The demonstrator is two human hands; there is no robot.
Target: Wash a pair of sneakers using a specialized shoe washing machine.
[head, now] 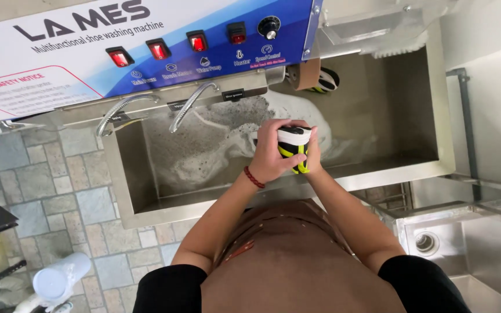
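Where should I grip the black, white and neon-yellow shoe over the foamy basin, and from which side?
Grip the shoe across its narrow width, one hand on each flank, coming from the near edge of the steel basin. It points away from the body, so its long sides face left and right. The left hand and right hand clasp it that way, above the foam.

Hands [288, 153] hide most of the shoe [294, 145]; its far end unseen
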